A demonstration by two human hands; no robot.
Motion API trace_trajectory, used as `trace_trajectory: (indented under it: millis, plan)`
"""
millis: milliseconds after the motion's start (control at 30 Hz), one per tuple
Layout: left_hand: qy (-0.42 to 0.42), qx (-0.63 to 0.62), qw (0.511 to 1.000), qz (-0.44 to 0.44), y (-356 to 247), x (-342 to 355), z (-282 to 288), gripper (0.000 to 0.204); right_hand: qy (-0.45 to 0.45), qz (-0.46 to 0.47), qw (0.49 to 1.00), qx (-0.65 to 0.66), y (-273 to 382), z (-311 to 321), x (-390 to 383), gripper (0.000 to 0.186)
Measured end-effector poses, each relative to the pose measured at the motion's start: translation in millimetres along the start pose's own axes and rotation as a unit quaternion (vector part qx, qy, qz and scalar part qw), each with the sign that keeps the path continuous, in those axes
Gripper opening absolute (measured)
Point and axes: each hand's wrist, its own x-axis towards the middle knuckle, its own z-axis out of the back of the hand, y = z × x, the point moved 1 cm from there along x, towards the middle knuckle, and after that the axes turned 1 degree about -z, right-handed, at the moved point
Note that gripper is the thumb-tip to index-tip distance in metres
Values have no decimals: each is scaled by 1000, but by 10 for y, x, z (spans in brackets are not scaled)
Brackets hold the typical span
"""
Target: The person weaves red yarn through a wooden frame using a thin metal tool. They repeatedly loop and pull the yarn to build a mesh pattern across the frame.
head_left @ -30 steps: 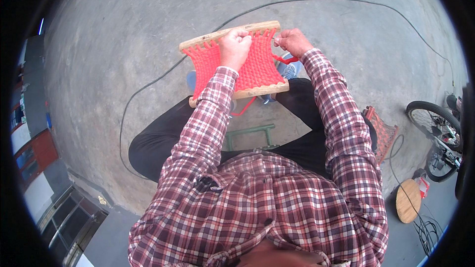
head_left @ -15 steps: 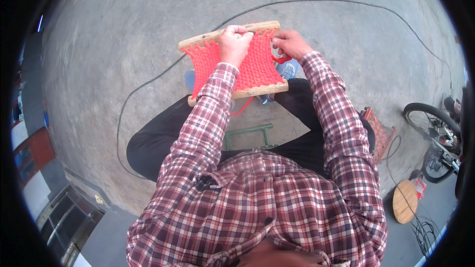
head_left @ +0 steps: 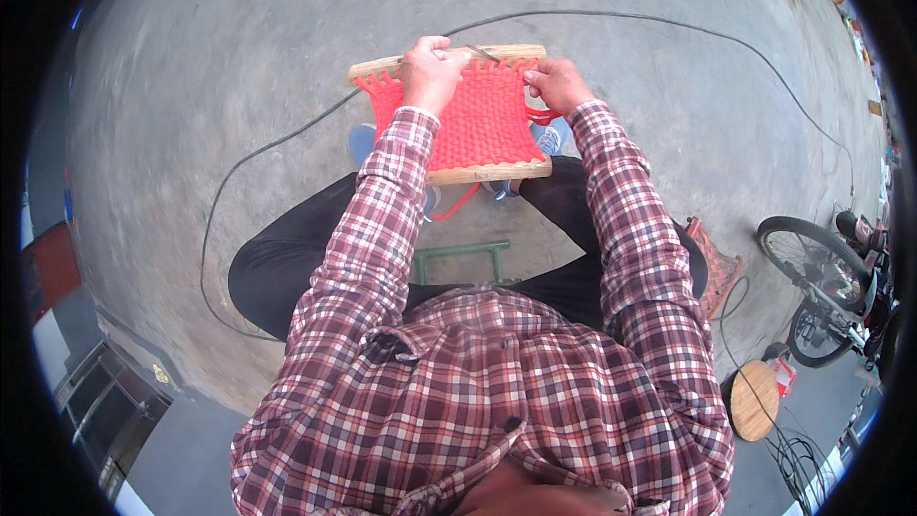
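Red woven panel (head_left: 482, 115): in the head view, stretched between two wooden bars above the gap between the person's knees, its side edges curving inward.
Far wooden bar (head_left: 521, 52): runs left to right along the panel's far edge, with red loops wrapped along it.
Near wooden bar (head_left: 497, 173): lies along the panel's near edge; its left part is hidden behind the left sleeve.
Left hand (head_left: 430, 75): over the far left part of the panel, fingers bent and thumb toward the right; whether they grip anything, I cannot tell.
Thin dark tool (head_left: 485, 54): slants across the far bar, just right of the left fingertips.
Right hand (head_left: 559, 84): at the panel's far right corner, thumb and fingertips brought close together at the red edge; what they pinch, if anything, is too small to tell.
Loose red cord (head_left: 542, 117): loops out from the panel's right edge, near the right hand.
Red cord end (head_left: 458, 204): hangs on the near side of the near bar.
Green metal frame (head_left: 463, 250): between the thighs, nearer than the panel.
Dark cable (head_left: 611, 14): curves over the concrete floor (head_left: 239, 67) beyond the panel.
Bicycle (head_left: 817, 272): at the right.
Round wooden disc (head_left: 755, 401): near right, with black cables (head_left: 798, 463) beside it.
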Motion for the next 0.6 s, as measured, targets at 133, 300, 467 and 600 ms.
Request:
trace_trajectory:
  millis: [133,300,467,600]
  plan:
    - [75,-35,993,79,-147,23,-35,23,-15,-9,996,84,-109,89,-69,22]
    - [94,-21,991,89,-188,86,-77,16,-41,-42,994,91,-210,87,-155,23]
    - [35,108,993,-39,-122,102,-6,22,-44,11,999,0,3,37,-174,26]
    - [-11,73,996,-51,-140,122,77,19,-91,16,989,-116,145,13,-199,28]
